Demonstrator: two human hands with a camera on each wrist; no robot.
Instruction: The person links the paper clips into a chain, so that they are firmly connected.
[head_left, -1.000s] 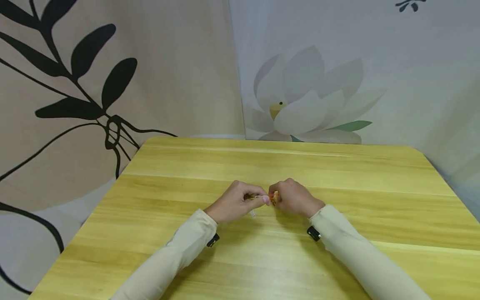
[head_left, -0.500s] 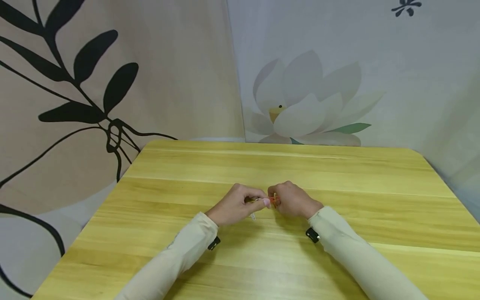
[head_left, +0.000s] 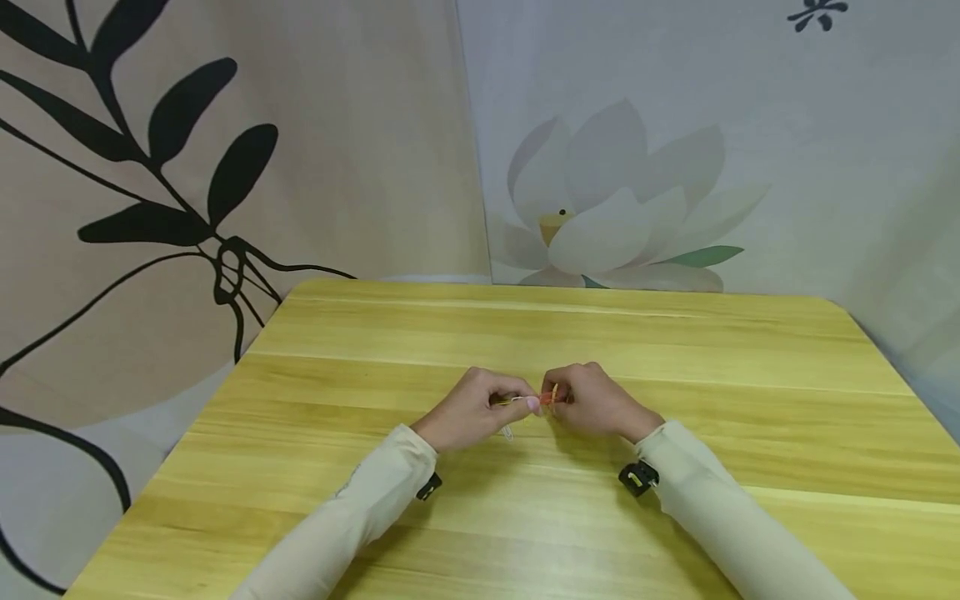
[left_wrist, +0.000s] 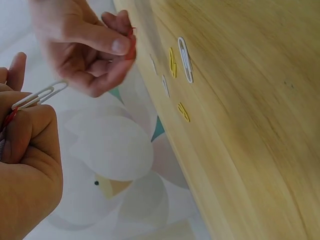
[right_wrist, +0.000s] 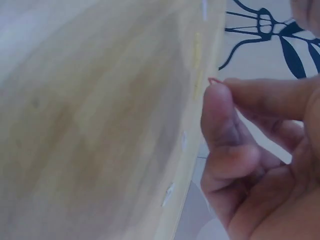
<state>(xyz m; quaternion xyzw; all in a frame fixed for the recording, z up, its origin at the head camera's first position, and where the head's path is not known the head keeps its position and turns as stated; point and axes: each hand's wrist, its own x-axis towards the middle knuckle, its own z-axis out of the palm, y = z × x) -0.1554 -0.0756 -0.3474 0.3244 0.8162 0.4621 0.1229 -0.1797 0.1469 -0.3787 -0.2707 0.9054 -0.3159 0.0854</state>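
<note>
Close together above the wooden table point(head_left: 480, 517), both hands face each other. My left hand point(head_left: 468, 408) pinches a white clip point(left_wrist: 40, 96) with something red at its base, seen in the left wrist view. Between thumb and index finger, my right hand point(head_left: 596, 402) pinches a thin red clip, whose end point(right_wrist: 214, 80) sticks out in the right wrist view. In the head view, red point(head_left: 546, 398) and orange point(head_left: 555, 393) pieces show between the hands. A pale clip point(head_left: 507, 432) is below the left hand; whether it hangs or lies, I cannot tell.
In the left wrist view, a larger white paper clip point(left_wrist: 185, 60), yellow clips point(left_wrist: 172, 62) and smaller white clips lie near the table edge. Beyond the far edge point(head_left: 645, 292) hangs a cloth with a flower print point(head_left: 615, 183) and dark leaves point(head_left: 183, 108).
My right hand has shifted slightly right and turned, its sleeve and wrist camera moving outward. More of the red piece shows between the hands. The left hand has barely moved.
</note>
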